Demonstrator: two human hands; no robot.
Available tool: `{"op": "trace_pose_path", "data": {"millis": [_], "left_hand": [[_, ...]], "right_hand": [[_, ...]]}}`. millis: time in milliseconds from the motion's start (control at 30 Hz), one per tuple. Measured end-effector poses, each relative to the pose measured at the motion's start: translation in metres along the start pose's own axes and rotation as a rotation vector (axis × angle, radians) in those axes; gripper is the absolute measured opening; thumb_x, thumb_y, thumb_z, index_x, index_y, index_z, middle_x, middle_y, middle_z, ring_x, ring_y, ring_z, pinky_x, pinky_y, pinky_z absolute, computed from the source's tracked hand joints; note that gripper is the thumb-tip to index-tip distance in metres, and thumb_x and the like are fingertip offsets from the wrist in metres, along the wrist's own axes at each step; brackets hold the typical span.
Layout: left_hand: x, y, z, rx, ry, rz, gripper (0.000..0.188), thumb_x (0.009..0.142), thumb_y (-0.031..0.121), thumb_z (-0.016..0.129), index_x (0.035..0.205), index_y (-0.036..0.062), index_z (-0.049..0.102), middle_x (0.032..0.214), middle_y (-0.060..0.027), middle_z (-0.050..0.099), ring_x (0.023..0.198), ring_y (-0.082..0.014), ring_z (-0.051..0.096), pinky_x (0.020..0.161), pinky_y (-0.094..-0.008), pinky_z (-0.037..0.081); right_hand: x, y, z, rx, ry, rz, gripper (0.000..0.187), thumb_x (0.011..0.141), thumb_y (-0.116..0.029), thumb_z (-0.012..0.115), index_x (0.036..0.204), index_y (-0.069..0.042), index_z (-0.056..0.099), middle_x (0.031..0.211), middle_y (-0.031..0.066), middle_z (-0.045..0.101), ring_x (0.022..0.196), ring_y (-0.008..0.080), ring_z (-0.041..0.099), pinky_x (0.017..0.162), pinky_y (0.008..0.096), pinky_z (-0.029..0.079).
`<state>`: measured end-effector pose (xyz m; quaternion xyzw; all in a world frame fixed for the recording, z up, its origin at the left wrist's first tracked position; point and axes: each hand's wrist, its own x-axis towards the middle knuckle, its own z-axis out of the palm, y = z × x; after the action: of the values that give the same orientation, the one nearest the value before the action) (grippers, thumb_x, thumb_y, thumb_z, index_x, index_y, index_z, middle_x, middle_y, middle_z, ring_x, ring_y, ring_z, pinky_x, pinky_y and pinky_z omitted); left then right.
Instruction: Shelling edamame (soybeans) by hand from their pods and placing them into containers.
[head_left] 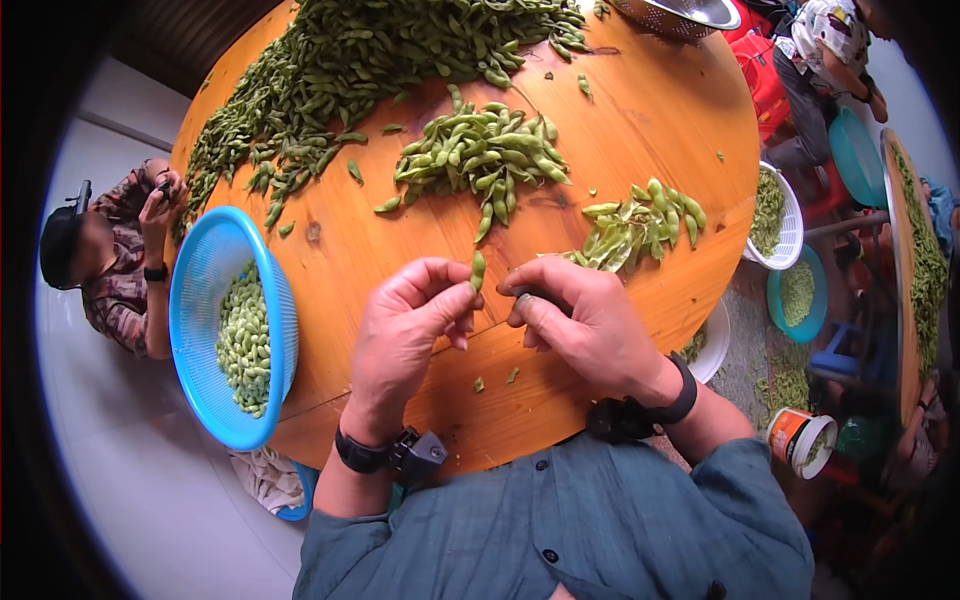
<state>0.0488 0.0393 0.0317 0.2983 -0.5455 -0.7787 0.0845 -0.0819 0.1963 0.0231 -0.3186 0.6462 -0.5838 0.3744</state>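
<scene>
My left hand (412,318) pinches a single green soybean pod (478,270) upright between thumb and forefinger. Close to its right, my right hand (597,320) is curled round a small dark object (546,297), mostly hidden by the fingers; I cannot make out its kind. Just beyond both hands lies a small heap of whole pods (485,155) on the round wooden table (660,110). A heap of paler, flattened pods (640,230) sits beyond my right hand. At the left stands a blue plastic basket (285,330) with shelled green beans (244,345) in it.
A large pile of pods (370,70) covers the table's far left. A metal colander (685,15) stands at the far edge. Another person (125,250) sits at the left. Rightward are a white basket (790,225), a teal basin (815,325), a bucket (800,440) and another table (905,290).
</scene>
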Motion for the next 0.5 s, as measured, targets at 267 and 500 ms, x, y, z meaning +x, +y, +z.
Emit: {"op": "trace_pose_path", "data": {"millis": [267,500], "left_hand": [[-0.011,-0.011,0.007,0.06,0.006,-0.037,0.013,0.092,0.006,0.068,0.102,0.0008,0.062,0.087,-0.0059,0.069,0.069,-0.0086,0.062,0.058,-0.0212,0.05],[-0.014,-0.013,0.012,0.162,0.01,0.012,0.011,0.093,0.01,0.068,0.097,0.0009,0.063,0.085,-0.0018,0.067,0.07,-0.0057,0.06,0.058,-0.0214,0.048]], "right_hand": [[0.0,-0.003,0.003,0.091,-0.076,0.151,0.016,0.09,-0.004,0.055,0.098,0.006,0.064,0.073,0.0074,0.066,0.059,0.0109,0.062,0.055,0.0279,0.051],[0.001,0.001,0.002,0.039,-0.096,0.157,0.015,0.089,-0.003,0.054,0.096,0.005,0.064,0.073,0.0063,0.066,0.059,0.0098,0.063,0.056,0.0267,0.051]]}}
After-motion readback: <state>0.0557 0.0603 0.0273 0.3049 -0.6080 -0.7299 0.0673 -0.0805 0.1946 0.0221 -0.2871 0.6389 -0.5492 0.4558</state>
